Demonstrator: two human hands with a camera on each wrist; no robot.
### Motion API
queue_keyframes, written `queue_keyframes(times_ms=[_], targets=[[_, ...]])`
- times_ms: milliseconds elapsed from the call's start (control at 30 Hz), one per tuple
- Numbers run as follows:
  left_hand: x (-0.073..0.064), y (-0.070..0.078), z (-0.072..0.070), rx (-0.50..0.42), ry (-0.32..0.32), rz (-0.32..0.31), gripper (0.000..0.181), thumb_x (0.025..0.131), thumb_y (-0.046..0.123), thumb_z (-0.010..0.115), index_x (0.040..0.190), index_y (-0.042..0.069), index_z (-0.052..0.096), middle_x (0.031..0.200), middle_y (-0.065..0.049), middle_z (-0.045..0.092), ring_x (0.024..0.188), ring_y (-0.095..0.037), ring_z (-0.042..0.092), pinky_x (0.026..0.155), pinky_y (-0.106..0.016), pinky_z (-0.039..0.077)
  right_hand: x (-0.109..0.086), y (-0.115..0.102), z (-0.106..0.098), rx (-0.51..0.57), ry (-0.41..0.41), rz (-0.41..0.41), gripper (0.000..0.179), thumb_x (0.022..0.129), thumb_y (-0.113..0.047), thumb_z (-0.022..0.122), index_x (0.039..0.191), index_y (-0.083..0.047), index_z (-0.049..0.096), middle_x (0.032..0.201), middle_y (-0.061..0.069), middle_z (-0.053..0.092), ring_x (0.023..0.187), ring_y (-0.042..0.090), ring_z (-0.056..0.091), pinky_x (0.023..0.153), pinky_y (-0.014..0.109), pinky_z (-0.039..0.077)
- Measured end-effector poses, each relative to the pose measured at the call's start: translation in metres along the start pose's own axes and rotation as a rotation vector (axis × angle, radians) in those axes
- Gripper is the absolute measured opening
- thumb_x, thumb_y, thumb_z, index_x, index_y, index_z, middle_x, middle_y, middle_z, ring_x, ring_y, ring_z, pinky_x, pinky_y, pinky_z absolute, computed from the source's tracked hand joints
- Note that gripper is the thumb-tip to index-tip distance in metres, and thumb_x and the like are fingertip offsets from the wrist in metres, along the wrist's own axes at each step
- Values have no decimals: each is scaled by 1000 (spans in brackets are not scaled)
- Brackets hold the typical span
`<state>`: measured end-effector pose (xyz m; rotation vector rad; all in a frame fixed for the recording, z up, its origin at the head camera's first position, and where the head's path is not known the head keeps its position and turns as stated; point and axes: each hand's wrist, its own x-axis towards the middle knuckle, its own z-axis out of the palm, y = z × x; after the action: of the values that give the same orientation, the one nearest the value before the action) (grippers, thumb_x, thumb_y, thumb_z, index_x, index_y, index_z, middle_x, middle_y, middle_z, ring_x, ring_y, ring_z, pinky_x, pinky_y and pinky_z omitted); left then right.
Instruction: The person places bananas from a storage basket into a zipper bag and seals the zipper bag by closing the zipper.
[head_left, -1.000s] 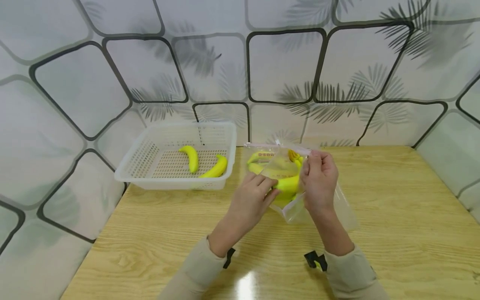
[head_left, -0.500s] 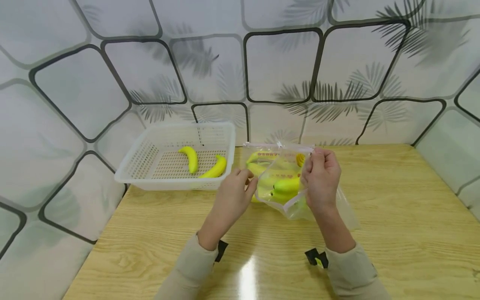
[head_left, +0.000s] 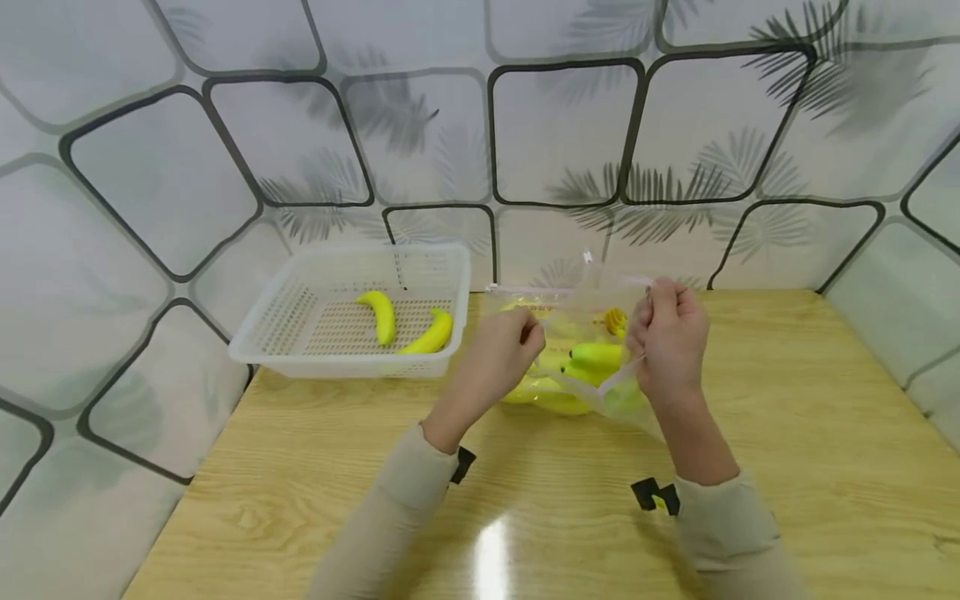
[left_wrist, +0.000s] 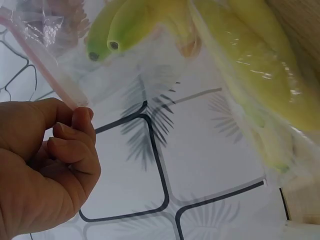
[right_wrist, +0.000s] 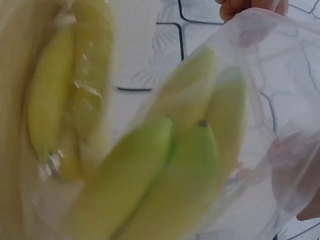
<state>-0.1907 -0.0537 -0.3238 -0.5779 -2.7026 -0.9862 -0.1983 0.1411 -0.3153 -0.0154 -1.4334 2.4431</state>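
Bag [head_left: 576, 321] of bananas [head_left: 596, 358], loose pair [head_left: 435, 333] head-view only

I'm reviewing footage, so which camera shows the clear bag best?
The head view: it takes in most of the clear bag. The left wrist view shows only parts, including its pinkish edge; the right wrist view, a blurred close-up.

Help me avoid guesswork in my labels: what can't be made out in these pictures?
Right hand, right wrist view: finger placement, blurred behind the clear bag.
Bagged bananas, all views: exact number, lost in overlap and hazy plastic.
Bagged bananas, left wrist view: some ends, cut off by the top edge.
Nearer banana in the white basket, head view: lower tip, behind the near side.
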Motion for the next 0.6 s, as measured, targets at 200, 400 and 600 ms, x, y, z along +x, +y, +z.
queue_keyframes(times_ms=[200, 400, 600], targets=[[34, 23, -3, -48, 4, 25, 25, 97, 4, 49, 73, 8, 52, 58, 1, 42, 48, -8, 31, 50, -20, 28, 24, -30, -15, 68, -7, 105, 22, 104, -21, 50, 91, -4, 46, 62, -2, 43, 42, 5, 33, 36, 15, 28], [53, 46, -3, -85, 34, 16, 22, 98, 5, 47, 77, 8, 52, 64, 0, 46, 52, -9, 38, 54, -20, 33, 35, -51, -25, 122, -25, 136, 23, 104, -20, 50, 87, -5, 43, 61, -1, 41, 42, 6, 33, 35, 16, 27], [61, 66, 0, -86, 76, 71, 23, 101, 7, 48, 79, 8, 53, 65, -1, 48, 54, -10, 42, 56, -18, 34, 37, -62, -29, 115, -21, 101, 23, 104, -17, 51, 86, -5, 44, 62, 0, 42, 43, 6, 34, 35, 17, 29]])
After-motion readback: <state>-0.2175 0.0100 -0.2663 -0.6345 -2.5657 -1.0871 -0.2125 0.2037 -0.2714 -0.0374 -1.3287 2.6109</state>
